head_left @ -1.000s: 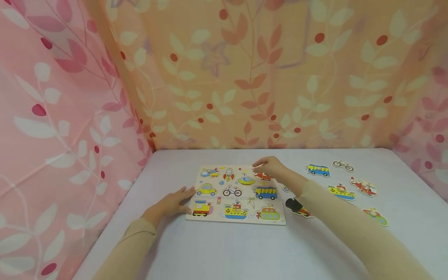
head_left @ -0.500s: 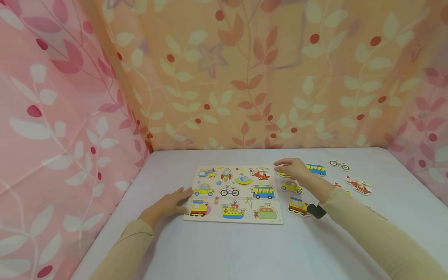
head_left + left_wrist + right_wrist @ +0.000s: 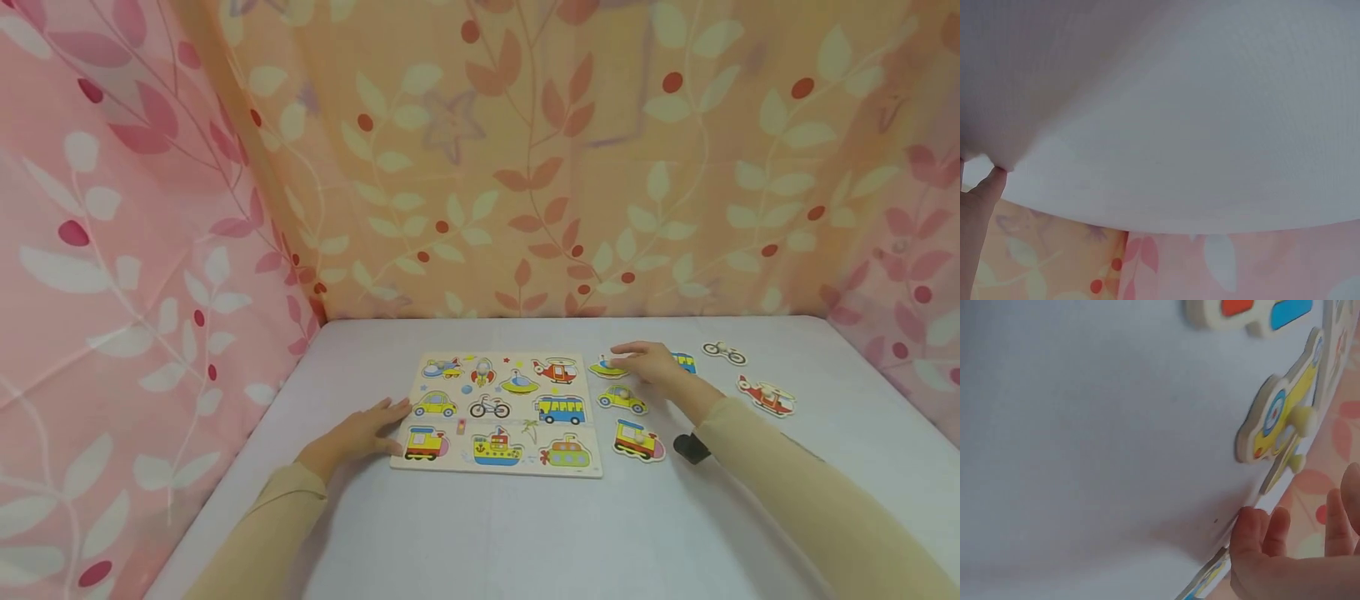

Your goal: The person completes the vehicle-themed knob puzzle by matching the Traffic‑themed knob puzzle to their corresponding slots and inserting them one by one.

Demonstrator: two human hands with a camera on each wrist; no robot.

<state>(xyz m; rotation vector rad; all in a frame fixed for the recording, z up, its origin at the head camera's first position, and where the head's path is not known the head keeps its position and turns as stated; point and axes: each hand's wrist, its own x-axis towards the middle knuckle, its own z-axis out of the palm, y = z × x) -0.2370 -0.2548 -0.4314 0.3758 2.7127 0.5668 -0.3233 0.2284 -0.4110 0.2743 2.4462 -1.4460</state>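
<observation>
A wooden puzzle board (image 3: 517,429) printed with vehicles lies on the table. My left hand (image 3: 363,433) rests at its left edge, fingers fairly straight. A rocket piece (image 3: 483,375) and an airplane piece (image 3: 442,369) with knobs appear to sit in the top row. To the board's right, my right hand (image 3: 651,365) hovers beside a flying saucer piece (image 3: 606,367). In the right wrist view, the fingers (image 3: 1247,531) are loosely bent and hold nothing, apart from the saucer's knob (image 3: 1297,464). A bus piece (image 3: 685,362) is partly hidden behind that hand.
Near the board's right side lie a car piece (image 3: 622,401) and a train piece (image 3: 637,440). Farther right are a bicycle piece (image 3: 724,353) and a helicopter piece (image 3: 767,397). The right sleeve (image 3: 795,475) covers part of the table. Floral curtains (image 3: 465,167) stand behind.
My right hand has moved right, from over the board's top right corner to beside the flying saucer piece. The right sleeve now covers the ship and submarine pieces. My left hand stays on the board.
</observation>
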